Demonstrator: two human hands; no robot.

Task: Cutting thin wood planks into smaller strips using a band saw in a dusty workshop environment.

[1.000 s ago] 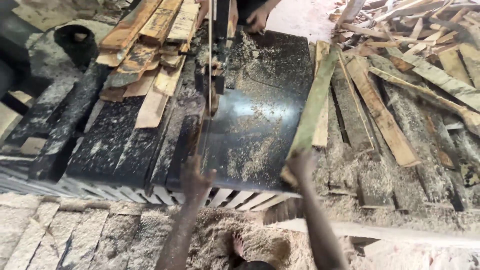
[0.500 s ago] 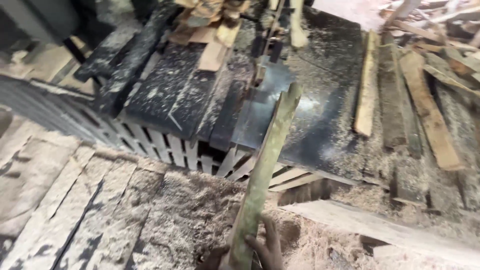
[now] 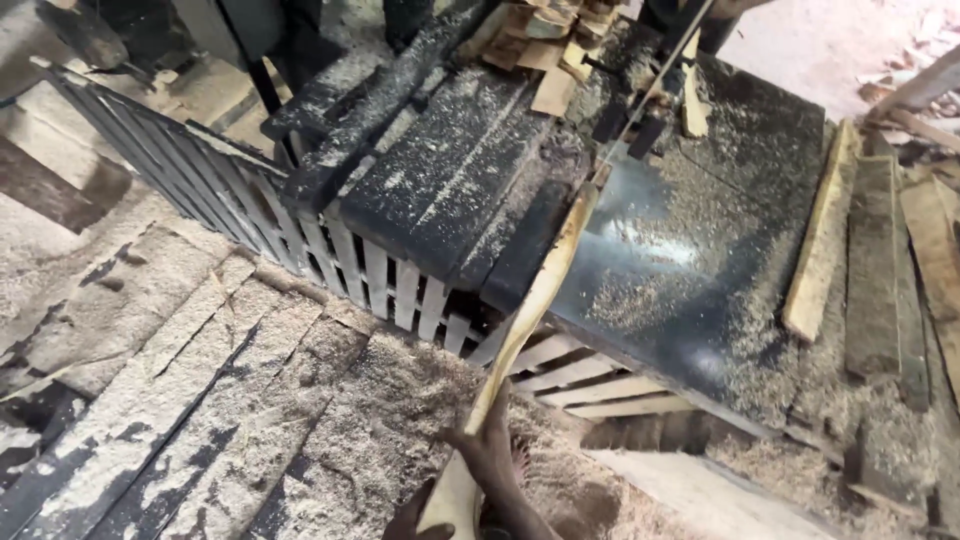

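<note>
The right hand (image 3: 492, 452) is closed around the near end of a long, pale, bark-edged strip of wood (image 3: 535, 300), fingers wrapped over its top edge. The left hand (image 3: 415, 520) shows only as a dark edge at the bottom of the view, touching or just beside the same end of the strip; how far it is open I cannot tell.

A second ago both hands were stretched up to the near edge of the dark metal saw surface (image 3: 720, 250) with no strip between them. Half a second ago the strip was already in hand, standing steeply toward the surface. Now it lies at a lower slant. Its far tip rests on the left part of the surface, right where the thin upright band-saw blade (image 3: 650, 95) comes down. Judging from that line-up, the strip is being offered to the blade lengthwise, and the cut itself is not visibly begun.

The surface is strewn with sawdust. A flat pale wooden plank (image 3: 822, 240) lies along its right edge, with darker planks just beyond it. A heap of short pale offcuts (image 3: 545, 50) sits at the far left corner. Left of the blade a black ribbed metal guard (image 3: 445, 160) slopes down over white slats. Sawdust covers the floor below the near edge.
</note>
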